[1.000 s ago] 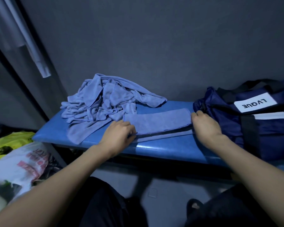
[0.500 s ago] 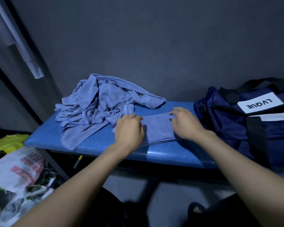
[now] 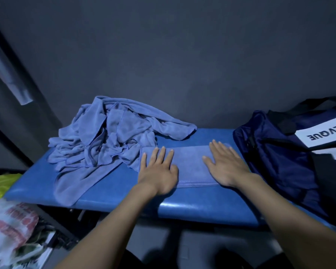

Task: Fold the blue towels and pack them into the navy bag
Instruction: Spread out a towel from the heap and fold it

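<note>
A folded blue towel [image 3: 190,164] lies flat on the blue padded bench [image 3: 109,197]. My left hand [image 3: 159,171] presses its left end with straight, spread fingers. My right hand [image 3: 225,166] lies flat on its right end, palm down. A heap of unfolded blue towels [image 3: 109,138] sits on the bench to the left, touching the folded one. The navy bag [image 3: 283,164] with a white "LVQUE" label stands on the bench at the right, just beyond my right hand.
A dark grey wall rises close behind the bench. On the floor at the lower left lie a white printed plastic bag [image 3: 14,230] and something yellow-green [image 3: 0,183]. A pale bar [image 3: 10,74] slants down at the upper left.
The towel has been folded over away from me into a wider rectangle. Both hands went from gripping its ends to lying flat on top of it.
</note>
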